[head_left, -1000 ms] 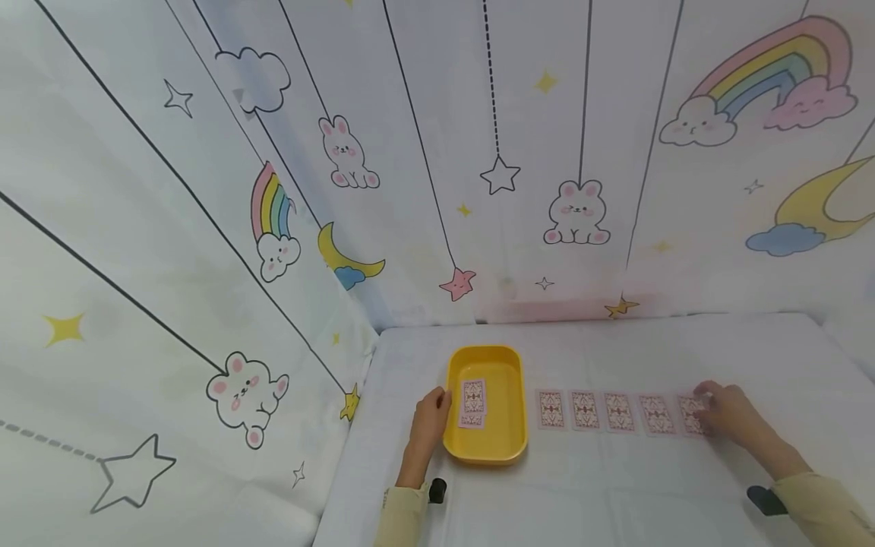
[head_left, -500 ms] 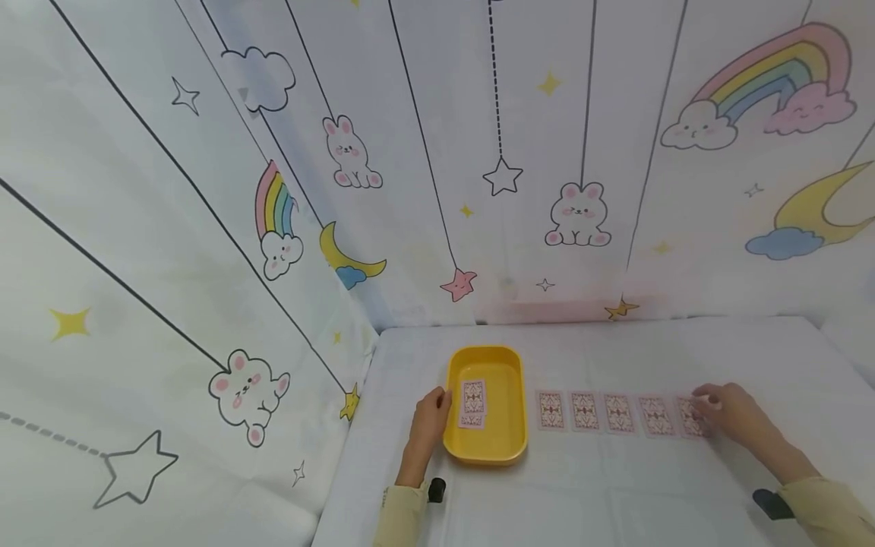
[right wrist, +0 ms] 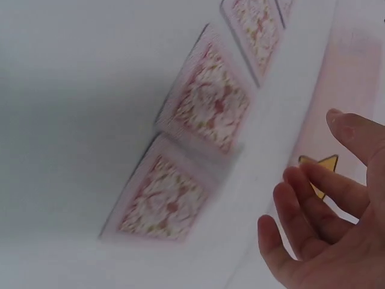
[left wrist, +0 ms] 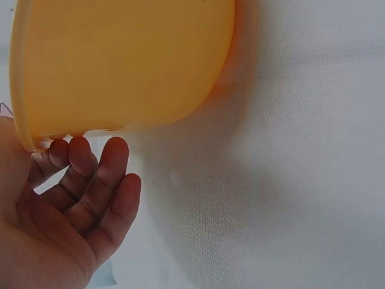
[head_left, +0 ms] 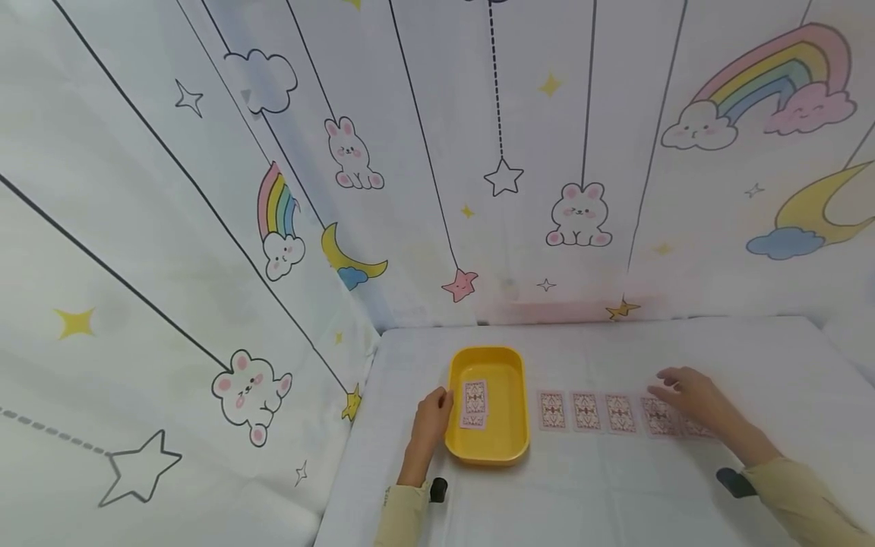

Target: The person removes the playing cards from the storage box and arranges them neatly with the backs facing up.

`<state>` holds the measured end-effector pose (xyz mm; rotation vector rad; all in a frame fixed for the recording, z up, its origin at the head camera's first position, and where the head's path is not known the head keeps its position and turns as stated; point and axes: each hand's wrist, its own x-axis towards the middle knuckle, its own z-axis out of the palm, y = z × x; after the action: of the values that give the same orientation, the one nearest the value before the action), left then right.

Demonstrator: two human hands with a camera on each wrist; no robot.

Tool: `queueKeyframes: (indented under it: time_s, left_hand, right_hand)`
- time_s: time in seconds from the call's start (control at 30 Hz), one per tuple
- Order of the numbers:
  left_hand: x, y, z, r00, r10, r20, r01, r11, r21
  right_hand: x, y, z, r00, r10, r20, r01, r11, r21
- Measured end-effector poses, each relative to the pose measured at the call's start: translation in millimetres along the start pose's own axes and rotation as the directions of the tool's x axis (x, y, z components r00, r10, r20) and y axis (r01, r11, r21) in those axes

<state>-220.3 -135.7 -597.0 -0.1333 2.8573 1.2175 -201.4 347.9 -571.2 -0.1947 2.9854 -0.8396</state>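
My left hand (head_left: 434, 416) grips the left rim of a yellow tray (head_left: 521, 425). In the left wrist view the curled fingers (left wrist: 111, 174) touch the outside of its wall, and the thumb is mostly hidden. Two patterned playing cards, an upper one (head_left: 475, 396) and a partly covered lower one (head_left: 472, 422), lie overlapping inside. My right hand (head_left: 699, 396) hovers over the right end of a row of face-down playing cards, holding nothing. Its fingers are loosely bent, apart from the thumb. Beneath it are a card (head_left: 659, 418) and the end card (head_left: 697, 427), partly covered.
Three more face-down cards continue the row leftward: one beside the tray (head_left: 552, 410), a second card (head_left: 585, 411) and a third card (head_left: 620, 413). White cloth (head_left: 574, 494) covers the table. A printed curtain (head_left: 410, 190) stands behind and to the left.
My right hand has moved left from the end card to above the neighbouring card. The row of cards looks the same. My left hand has stayed on the tray.
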Motion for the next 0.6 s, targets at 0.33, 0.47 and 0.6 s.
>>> queueKeyframes:
  time_s: [0.33,0.47,0.6]
  left_hand:
    - [0.7,-1.4,0.7,1.000,-0.017,0.000,0.017,1.000,-0.002]
    - [0.0,0.3,1.0,1.000,-0.016,-0.008,0.016,1.000,-0.012]
    - [0.5,0.8,1.9,1.000,-0.020,-0.010,0.020,1.000,-0.012]
  right_hand:
    - [24.8,-46.0,11.2,0.999,-0.034,0.039,0.033,0.999,0.020]
    - [36.3,-63.1,18.9,0.996,-0.079,0.035,0.078,0.997,0.018]
    - [48.8,-82.9,28.1,0.989,-0.148,0.014,0.148,0.989,0.001]
